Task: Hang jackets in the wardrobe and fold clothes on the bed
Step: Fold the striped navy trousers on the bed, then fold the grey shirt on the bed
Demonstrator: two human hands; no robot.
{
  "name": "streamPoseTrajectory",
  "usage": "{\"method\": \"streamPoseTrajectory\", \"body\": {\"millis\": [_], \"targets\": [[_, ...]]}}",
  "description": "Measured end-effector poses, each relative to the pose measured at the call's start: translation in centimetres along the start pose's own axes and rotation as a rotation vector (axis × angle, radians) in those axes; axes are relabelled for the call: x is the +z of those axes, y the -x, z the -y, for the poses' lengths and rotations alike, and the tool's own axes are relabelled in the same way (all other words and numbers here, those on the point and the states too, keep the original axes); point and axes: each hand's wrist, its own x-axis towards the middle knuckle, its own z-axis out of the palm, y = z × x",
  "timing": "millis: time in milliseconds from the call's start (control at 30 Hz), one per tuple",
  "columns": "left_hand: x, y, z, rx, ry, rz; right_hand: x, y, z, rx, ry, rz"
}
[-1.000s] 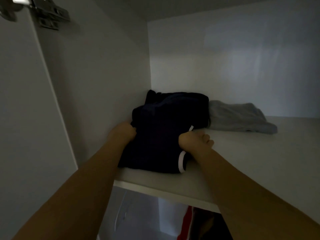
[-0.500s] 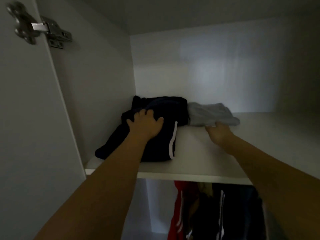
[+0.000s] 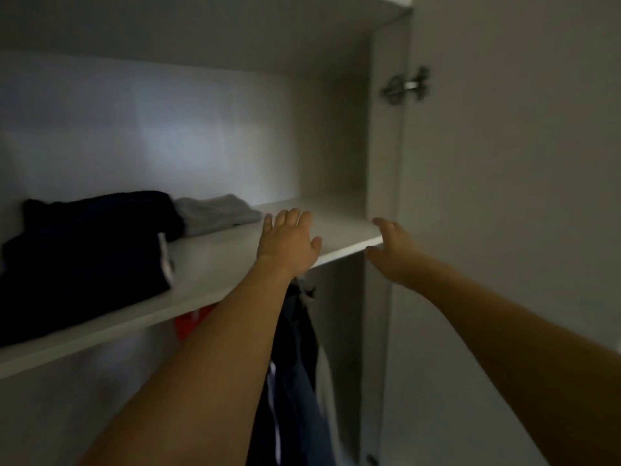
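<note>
Dim wardrobe interior (image 3: 208, 129), white walls, 1 shelf (image 3: 215, 264) across it. On shelf, left end: 2 folded items touching – 1 dark navy garment (image 3: 87, 243) w/ white trim at front, 1 grey garment (image 3: 215, 213) just behind-right. Below shelf: 1 red piece (image 3: 193, 319) + several dark hanging clothes (image 3: 295, 364), exact no. unclear. 1 door (image 3: 510, 196) at right w/ 1 metal hinge (image 3: 405, 85). 2 hands, both empty: left hand (image 3: 289, 242) fingers straight, spread over shelf's front part; right hand (image 3: 391, 248) fingers relaxed, near shelf's right corner.
</note>
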Motion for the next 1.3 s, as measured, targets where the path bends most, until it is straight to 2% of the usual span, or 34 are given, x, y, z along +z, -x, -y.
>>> {"method": "streamPoseTrajectory", "body": {"millis": [233,433,600,767,867,1033,1300], "targets": [[-0.7,2.6,-19.5,0.39,0.1,-0.099,-10.7,13.6,-11.3,0.199,0.165,-0.106],[-3.7,9.4,-39.9,0.62,0.26,-0.126,-21.8,31.0,-21.9,0.449,0.254,-0.238],[-6.7,18.0,-55.4,0.77,0.366,-0.082,-30.0,45.9,-29.0,0.639,0.355,-0.287],[-8.4,26.6,-67.9,0.934,0.445,-0.003,-35.3,58.2,-34.2,0.812,0.392,-0.296],[-7.3,28.8,-70.7,0.941,0.469,0.028,-36.1,61.9,-35.8,0.831,0.394,-0.306],[-5.9,35.2,-79.3,1.021,0.521,0.12,-38.0,72.1,-39.9,1.01,0.413,-0.325],[-7.3,52.4,-92.3,1.151,0.563,0.306,-39.9,90.8,-45.2,1.139,0.343,-0.269]]}}
